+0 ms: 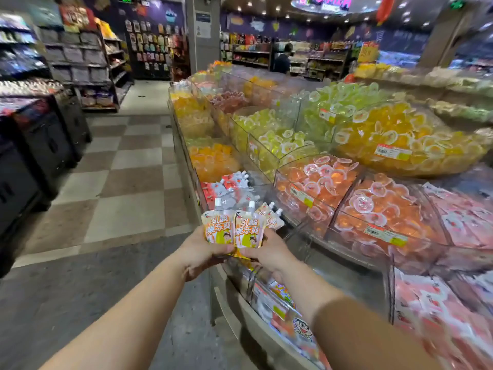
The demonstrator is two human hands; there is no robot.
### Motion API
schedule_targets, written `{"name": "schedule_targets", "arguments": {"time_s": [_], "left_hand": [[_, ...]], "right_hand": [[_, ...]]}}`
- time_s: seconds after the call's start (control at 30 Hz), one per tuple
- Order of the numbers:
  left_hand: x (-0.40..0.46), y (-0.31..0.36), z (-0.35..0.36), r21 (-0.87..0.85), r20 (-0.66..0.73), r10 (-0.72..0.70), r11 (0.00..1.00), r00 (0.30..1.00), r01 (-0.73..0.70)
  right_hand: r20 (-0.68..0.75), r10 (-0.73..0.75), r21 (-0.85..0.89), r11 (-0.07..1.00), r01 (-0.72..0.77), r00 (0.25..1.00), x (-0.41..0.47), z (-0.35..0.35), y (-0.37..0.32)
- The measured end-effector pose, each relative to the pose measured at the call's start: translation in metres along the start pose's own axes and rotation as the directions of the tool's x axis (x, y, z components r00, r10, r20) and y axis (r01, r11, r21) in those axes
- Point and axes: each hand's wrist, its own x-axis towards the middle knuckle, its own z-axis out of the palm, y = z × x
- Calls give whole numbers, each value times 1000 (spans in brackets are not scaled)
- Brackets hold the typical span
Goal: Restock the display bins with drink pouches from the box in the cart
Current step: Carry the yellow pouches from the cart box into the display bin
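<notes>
— Item one: we log the drink pouches [234,231] as glossy printed plastic film, white plastic caps.

— Agreed. Display bins [306,177]: clear, shiny acrylic. We list the floor tiles [128,182] as smooth, faintly glossy.

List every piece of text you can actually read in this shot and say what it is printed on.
"乳酸" over "果乐爽": orange letters on the two front drink pouches, held by the left hand and right hand.
Price tags on the clear display bins: print too small and blurred to read.
Yellow sign at the back: blurred, unreadable.
Ceiling sign: blurred, unreadable.
</notes>
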Motion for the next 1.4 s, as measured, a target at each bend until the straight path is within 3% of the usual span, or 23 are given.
{"name": "schedule_targets", "arguments": {"time_s": [0.1, 0.2, 0.3, 0.37, 0.5, 0.7, 0.87, 1.07, 1.17, 1.4], "left_hand": [[72, -3, -13, 39, 27, -66, 997, 997, 65], [141, -5, -24, 213, 80, -93, 974, 992, 74], [198, -1, -30, 423, 189, -113, 906, 976, 23], [227, 1, -37, 508, 223, -144, 861, 964, 11], [267, -2, -46, 379, 374, -287, 915, 882, 137], [286, -10, -48, 438, 439, -346, 888, 829, 139], [302, -25, -60, 505, 437, -422, 846, 794, 171], [296, -21, -59, 507, 467, -417, 849, 780, 150], [299, -23, -58, 512, 467, -427, 845, 774, 157], [300, -24, -54, 526, 476, -466, 830, 746, 182]], "right_hand": [[-139, 50, 27, 999, -47, 989, 54, 3, 5], [-251, 107, 52, 994, -96, 962, 100, 8, 11], [-443, 192, 35, 980, -197, 876, 130, 14, 20], [-514, 250, 118, 968, -221, 820, 136, 18, 23], [-665, 344, 281, 938, -204, 663, 147, 27, 37], [-803, 351, 202, 921, -333, 482, 165, 32, 53], [-815, 350, 188, 913, -362, 462, 172, 28, 56], [-705, 422, 85, 848, -523, 570, 178, 17, 68], [-685, 469, 64, 801, -595, 558, 185, 14, 69], [-706, 465, 124, 823, -554, 534, 193, 22, 77]]}}
